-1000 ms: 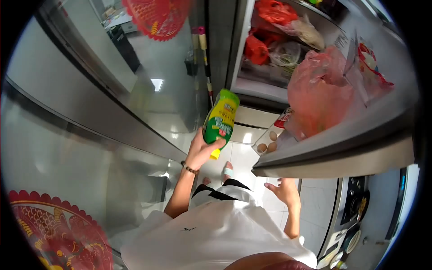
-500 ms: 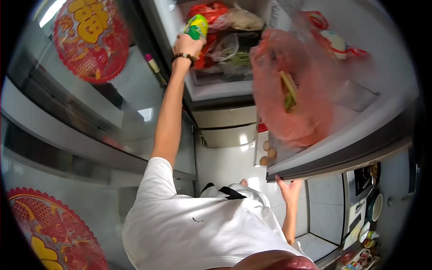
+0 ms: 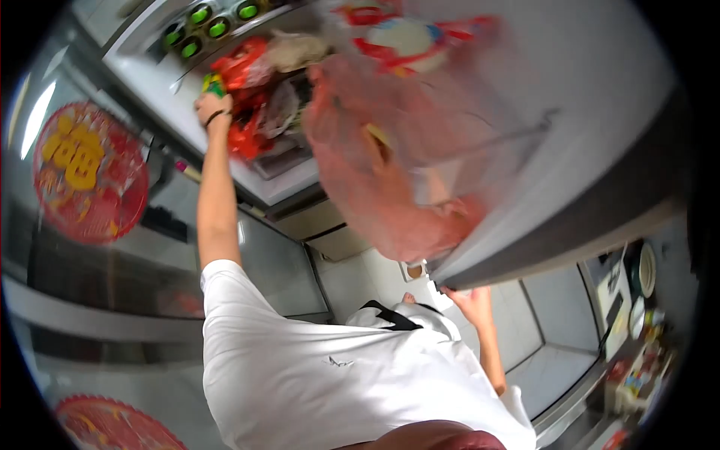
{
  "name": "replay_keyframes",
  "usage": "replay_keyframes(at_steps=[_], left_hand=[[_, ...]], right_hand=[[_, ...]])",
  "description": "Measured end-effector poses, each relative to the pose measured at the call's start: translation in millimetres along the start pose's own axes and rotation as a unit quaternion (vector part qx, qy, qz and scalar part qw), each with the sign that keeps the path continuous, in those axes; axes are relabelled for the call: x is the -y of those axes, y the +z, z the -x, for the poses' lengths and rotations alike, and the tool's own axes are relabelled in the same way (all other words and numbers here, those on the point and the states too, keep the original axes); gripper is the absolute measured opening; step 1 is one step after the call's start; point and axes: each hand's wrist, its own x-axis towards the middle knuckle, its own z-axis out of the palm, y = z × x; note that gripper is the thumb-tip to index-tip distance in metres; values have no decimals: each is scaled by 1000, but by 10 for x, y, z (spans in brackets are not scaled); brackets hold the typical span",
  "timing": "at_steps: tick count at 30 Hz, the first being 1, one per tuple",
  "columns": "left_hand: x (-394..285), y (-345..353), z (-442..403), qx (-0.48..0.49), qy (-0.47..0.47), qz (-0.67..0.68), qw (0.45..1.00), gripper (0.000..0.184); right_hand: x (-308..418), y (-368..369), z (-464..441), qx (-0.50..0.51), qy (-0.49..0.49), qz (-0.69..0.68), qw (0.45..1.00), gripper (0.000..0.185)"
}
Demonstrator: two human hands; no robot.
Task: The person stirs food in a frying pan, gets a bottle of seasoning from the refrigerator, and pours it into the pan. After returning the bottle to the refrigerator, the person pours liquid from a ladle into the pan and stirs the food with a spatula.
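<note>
Inside the refrigerator, my left hand [image 3: 213,109] is closed around a green and yellow packet [image 3: 214,83] near the left inner wall. Most of the packet is hidden by the fingers. Close beside it lie red plastic bags [image 3: 246,61] and a clear bag [image 3: 281,109]. My right hand [image 3: 471,304] grips the lower edge of the open refrigerator door [image 3: 570,217], its fingers partly hidden by it. A pink plastic bag [image 3: 352,180] with something yellowish inside hangs on the inner side of that door.
Several green-capped bottles [image 3: 218,28] stand at the back of the refrigerator. A red and white package [image 3: 409,41] sits in the door. Glass panels with a round red decoration [image 3: 90,172] are at left. A counter with kitchen items [image 3: 637,322] lies at right.
The view has swung, bringing the bottles into sight. My left hand has gone deeper into the refrigerator with the packet. My right hand stays on the door.
</note>
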Motion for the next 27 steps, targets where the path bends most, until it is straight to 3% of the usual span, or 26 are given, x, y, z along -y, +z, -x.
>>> replay_keyframes(at_steps=[2,3,4,6,8,9,10,12,13,14,16,19,21,23,25,26,27], left_hand=[[103,127,-107,-20,95,17,995,47],[138,261,-242,-2,92,15,996,57],[141,501,-381,-54,142,-77,985,63],[-78,410,-111,-196,89,-119,969,63],[-161,362,46,-204,138,-139,959,56],[76,696,-62,-197,180,-101,958,52],[-97,313,354,-166,149,-78,972,47],[-72,218,821,-180,100,-132,970,41],[138,166,990,-168,171,-81,967,39],[245,384,1172,-210,169,85,959,39],[179,-212,1974,-146,246,108,952,42],[953,550,2698,16,196,311,930,38],[1311,513,3445,100,153,291,939,38],[1724,599,4127,188,133,218,948,38],[2156,816,4753,302,231,24,924,38],[2337,980,5067,347,365,-143,852,28],[2412,1022,5319,364,484,-303,735,21]], right_hand=[[248,-2,-38,23,72,-70,995,33],[199,64,-22,0,51,-33,998,32],[158,73,-31,17,-1,-17,1000,46],[204,166,112,-6,86,-39,995,64],[179,247,37,-14,49,-3,999,69],[192,296,52,-31,10,25,999,75],[246,336,66,-22,14,28,999,75],[286,322,79,-6,-15,42,999,71],[215,380,79,-15,-97,75,992,73],[223,370,31,-20,-95,82,992,73],[333,484,74,18,-119,114,986,74],[399,594,68,112,-104,102,983,73],[364,638,70,183,-156,93,966,71],[307,637,78,251,-231,82,936,64],[233,505,102,283,-258,76,921,59],[214,378,123,338,-281,104,892,49],[183,203,149,390,-299,129,861,39]])
